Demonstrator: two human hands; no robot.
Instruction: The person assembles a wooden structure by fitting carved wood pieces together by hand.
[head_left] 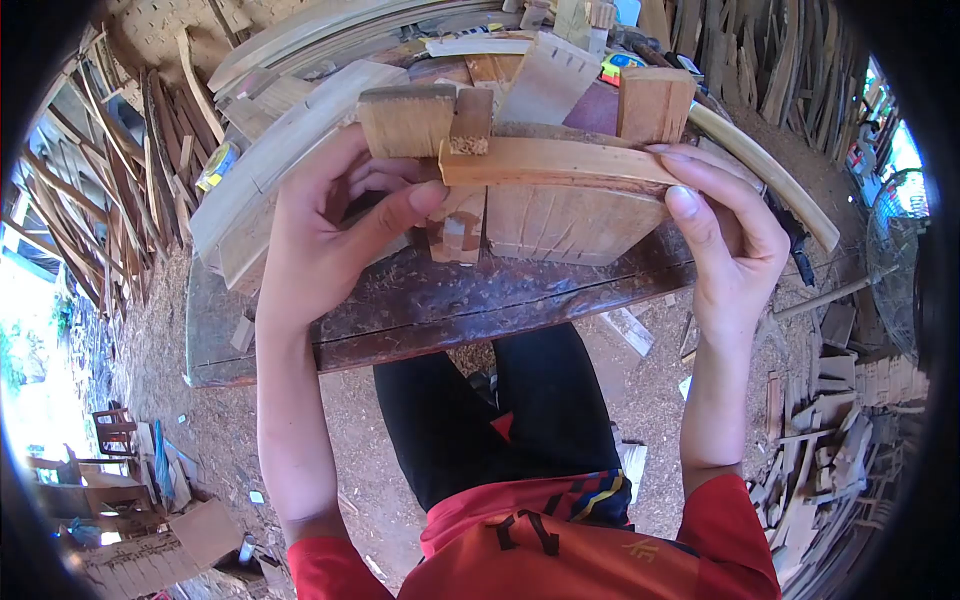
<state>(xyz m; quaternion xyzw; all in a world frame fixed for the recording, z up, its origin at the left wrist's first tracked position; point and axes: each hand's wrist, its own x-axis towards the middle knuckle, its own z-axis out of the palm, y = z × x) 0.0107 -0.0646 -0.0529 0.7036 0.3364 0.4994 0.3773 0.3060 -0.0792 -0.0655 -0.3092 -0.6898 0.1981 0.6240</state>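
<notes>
A short, slightly curved wooden strip [560, 163] is held crosswise above the bench, its pale cut end on the left. My right hand [725, 215] pinches its right end between thumb and fingers. At the other end, my left hand [345, 215] has its thumb against the lower corner, with curled fingers partly hidden behind. Just behind the strip stand a square-edged wooden block [408, 118], a smaller block [471, 120] and, to the right, another upright block [655, 103]. A broad wooden piece with saw lines [570, 225] sits below the strip.
The dark wooden bench [480, 310] carries shavings and long curved boards [300, 135]. A tape measure [218, 166] lies at the left, another tape measure [615, 66] at the back. Wood sticks [130, 150] lean behind; scrap pieces [830, 450] are piled at right. A fan [895, 260] stands beyond.
</notes>
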